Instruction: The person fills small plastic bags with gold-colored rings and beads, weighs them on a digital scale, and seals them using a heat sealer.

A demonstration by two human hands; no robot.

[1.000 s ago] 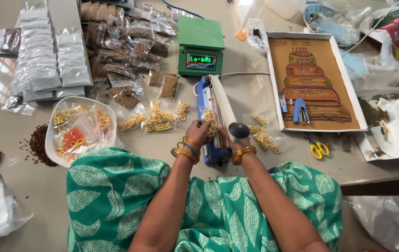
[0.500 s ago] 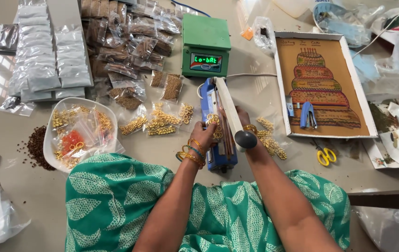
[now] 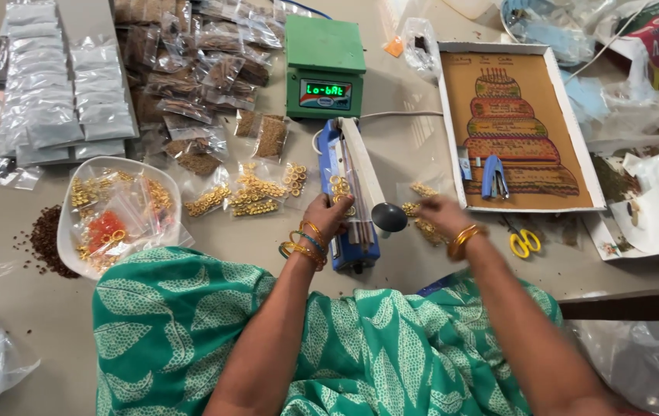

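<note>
Left hand (image 3: 329, 218) fingers pinching ring packet (image 3: 339, 187) on blue sealer (image 3: 347, 202). Right hand (image 3: 439, 212) fingers loosely spread, touching packets (image 3: 420, 208) on tabletop (image 3: 410, 142). Green scale (image 3: 324, 68) beyond.

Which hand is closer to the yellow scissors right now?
Right. The right hand lies just left of the yellow scissors, over small packets of gold rings. The left hand is farther left, at the blue heat sealer.
</note>
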